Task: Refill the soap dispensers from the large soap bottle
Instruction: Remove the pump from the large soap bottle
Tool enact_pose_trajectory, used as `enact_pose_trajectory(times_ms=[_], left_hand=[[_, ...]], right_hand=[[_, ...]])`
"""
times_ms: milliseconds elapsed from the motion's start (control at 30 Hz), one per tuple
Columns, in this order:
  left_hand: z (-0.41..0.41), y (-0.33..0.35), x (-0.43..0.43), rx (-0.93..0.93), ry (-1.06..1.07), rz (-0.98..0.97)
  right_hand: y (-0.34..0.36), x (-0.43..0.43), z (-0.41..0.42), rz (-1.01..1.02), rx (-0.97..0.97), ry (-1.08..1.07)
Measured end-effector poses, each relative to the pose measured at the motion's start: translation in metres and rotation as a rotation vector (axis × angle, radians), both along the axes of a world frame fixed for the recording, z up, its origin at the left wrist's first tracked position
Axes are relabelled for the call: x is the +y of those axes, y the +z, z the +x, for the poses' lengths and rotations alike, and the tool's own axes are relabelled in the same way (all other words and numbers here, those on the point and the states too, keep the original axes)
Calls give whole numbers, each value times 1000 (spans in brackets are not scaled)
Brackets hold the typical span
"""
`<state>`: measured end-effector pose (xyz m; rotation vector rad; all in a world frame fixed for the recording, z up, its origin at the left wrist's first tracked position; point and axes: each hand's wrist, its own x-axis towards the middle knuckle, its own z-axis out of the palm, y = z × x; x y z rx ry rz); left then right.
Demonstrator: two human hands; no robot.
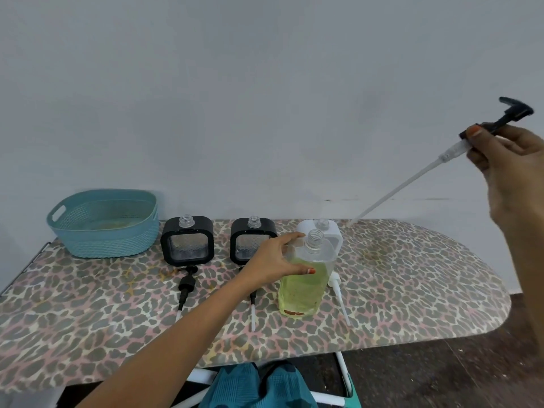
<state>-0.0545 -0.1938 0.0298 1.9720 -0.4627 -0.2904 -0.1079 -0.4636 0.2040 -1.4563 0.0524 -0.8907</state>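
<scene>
Large soap bottle point(304, 278), uncapped and upright on the surface point(412, 290) in front of the white dispenser point(329, 231), is clamped at the shoulder by left hand point(272, 260) fingers, right hand point(512, 169) fingers pinched on the pump point(441, 157); likely heavy, slick, squeezable, so a mid-body grip is advised.

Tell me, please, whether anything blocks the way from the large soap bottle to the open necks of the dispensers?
Nothing visible does. The large soap bottle, held by the left hand, stands right before the white dispenser; the two black dispensers stand uncapped to its left.
</scene>
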Motion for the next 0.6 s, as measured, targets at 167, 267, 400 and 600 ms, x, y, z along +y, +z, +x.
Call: enact_pose_trajectory(times_ms=[167,267,400,600], left_hand=[[0,-2,0,11,10,-12],[0,-2,0,4,8,-13],[0,-1,0,3,13,-23],[-1,2,0,-18,10,-22]], right_hand=[[-41,-45,19,-46,242,-139],[-92,-71,31,-32,417,-291],[-155,-89,33,30,623,-361],[-210,-93,24,133,819,-358]])
